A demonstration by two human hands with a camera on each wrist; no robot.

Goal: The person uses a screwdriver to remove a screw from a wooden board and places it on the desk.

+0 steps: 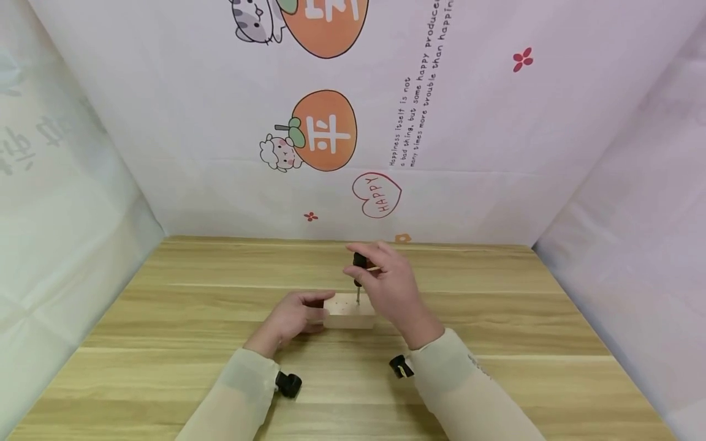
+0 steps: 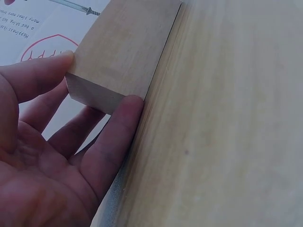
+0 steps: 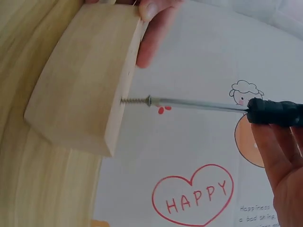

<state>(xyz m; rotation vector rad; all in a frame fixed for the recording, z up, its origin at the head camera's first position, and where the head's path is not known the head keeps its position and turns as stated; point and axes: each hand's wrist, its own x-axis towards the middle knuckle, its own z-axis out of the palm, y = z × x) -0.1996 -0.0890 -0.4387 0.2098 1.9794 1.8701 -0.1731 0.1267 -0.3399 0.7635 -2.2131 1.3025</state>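
Observation:
A pale wooden block lies on the table, with several small dark marks on its top face. My left hand grips the block's left end, thumb and fingers on opposite sides in the left wrist view. A screw stands in the top face near the right end, much of its thread showing above the wood. My right hand holds a screwdriver by its black handle, from above. The screwdriver stands upright over the block, its tip at the screw's head.
The wood-grain table runs back to a white printed cloth. Cloth walls stand at both sides. A small black device is fixed at the left cuff, and another black device at the right cuff.

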